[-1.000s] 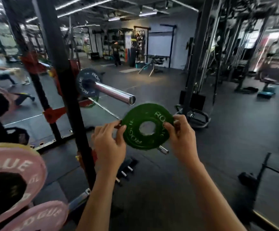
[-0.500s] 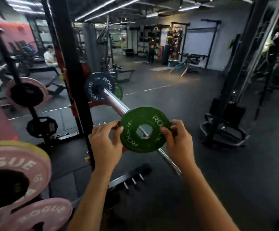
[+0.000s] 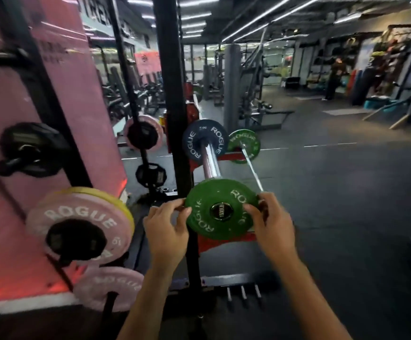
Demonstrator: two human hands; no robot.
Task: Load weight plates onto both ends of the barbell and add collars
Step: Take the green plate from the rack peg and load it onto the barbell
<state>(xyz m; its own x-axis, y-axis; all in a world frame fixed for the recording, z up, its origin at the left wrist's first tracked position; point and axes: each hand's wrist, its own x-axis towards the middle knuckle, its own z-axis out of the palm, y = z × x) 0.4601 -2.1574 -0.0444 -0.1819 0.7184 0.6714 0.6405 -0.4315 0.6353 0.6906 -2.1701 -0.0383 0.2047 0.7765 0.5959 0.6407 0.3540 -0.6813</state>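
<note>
A small round green rubber weight plate (image 3: 220, 209) is gripped at opposite edges by the left hand (image 3: 167, 228) and right hand (image 3: 272, 223), fingers curled around its rim, so its hole is kept square on the chrome barbell sleeve (image 3: 211, 163). The sleeve's tip is hidden behind the plate; no collar is seen.

You stand on a dark rubber floor (image 3: 334, 192) in a gym. Strip lights (image 3: 261, 14) run overhead, a pink wall (image 3: 77, 94) rises left, shelving (image 3: 383, 65) sits far right.
</note>
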